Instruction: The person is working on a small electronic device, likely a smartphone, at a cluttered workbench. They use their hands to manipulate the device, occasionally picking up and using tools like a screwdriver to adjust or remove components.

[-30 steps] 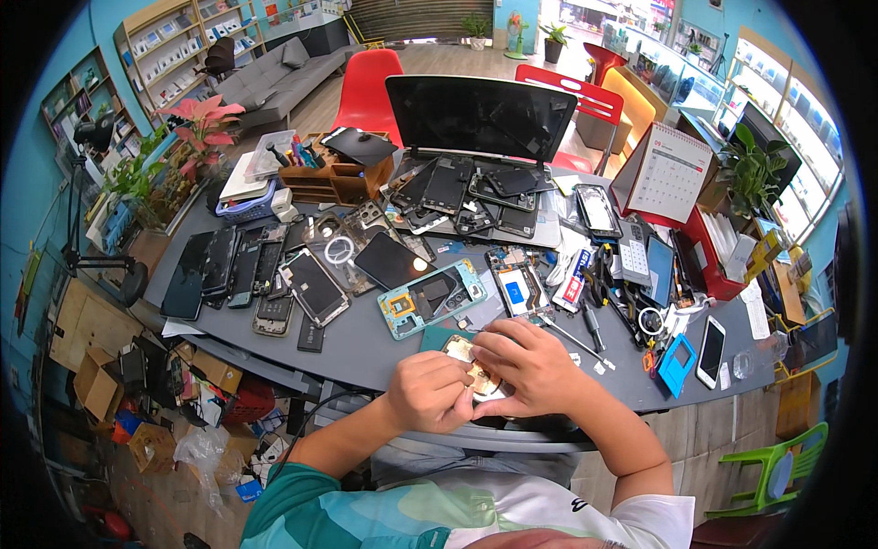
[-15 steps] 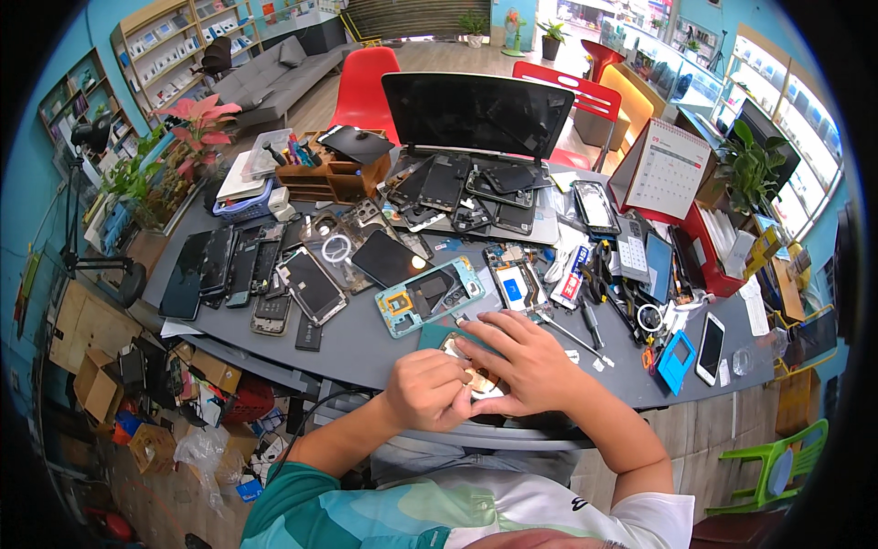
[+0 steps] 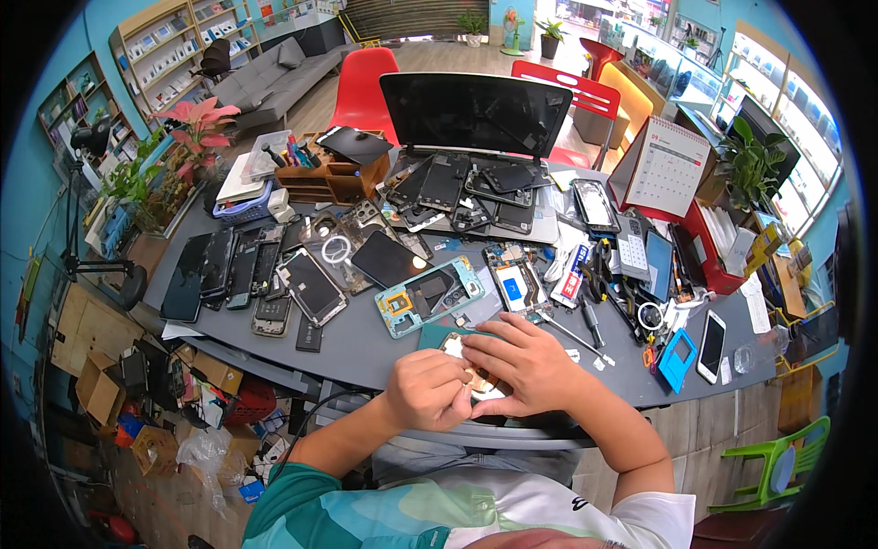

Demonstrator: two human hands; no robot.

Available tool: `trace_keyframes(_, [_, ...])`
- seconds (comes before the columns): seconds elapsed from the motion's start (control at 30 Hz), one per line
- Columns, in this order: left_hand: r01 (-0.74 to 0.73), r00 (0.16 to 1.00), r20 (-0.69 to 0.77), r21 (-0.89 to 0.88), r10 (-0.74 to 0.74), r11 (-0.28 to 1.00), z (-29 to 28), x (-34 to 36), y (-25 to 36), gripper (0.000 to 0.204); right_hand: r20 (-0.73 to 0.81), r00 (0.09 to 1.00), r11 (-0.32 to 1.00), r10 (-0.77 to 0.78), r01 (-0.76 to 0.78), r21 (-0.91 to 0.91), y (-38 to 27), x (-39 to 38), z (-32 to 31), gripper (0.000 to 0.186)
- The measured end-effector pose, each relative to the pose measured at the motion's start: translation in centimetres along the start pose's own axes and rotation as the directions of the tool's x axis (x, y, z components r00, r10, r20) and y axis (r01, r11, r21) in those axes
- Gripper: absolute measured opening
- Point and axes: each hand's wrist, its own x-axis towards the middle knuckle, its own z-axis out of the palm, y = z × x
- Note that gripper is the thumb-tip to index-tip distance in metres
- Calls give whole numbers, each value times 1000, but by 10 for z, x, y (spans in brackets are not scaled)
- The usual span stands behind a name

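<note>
Pale, copper-toned device (image 3: 479,378) held over the worktop's (image 3: 375,352) near edge, partly hidden by the hands. Gripped by right hand (image 3: 519,364); left hand (image 3: 428,392) bunched against it, its grip's contents indeterminable. Space beyond occupied by teal frame (image 3: 402,321), opened phone (image 3: 515,288), thin tool (image 3: 571,335).

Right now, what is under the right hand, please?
Under the right hand is a device, pale and gold where it shows. The hand covers the rest, so I cannot see that part.
</note>
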Motion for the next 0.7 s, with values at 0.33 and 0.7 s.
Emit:
trace_keyframes(0.33, [-1, 1000, -4, -3, 1, 1000, 1, -3, -1, 8, -70, 996, 998, -55, 55, 0, 3, -3, 1, 74])
trace_keyframes(0.7, [-5, 1000, -2, 4, 5, 1000, 2, -3, -1, 9, -60, 998, 998, -15, 19, 58, 4, -2, -3, 81])
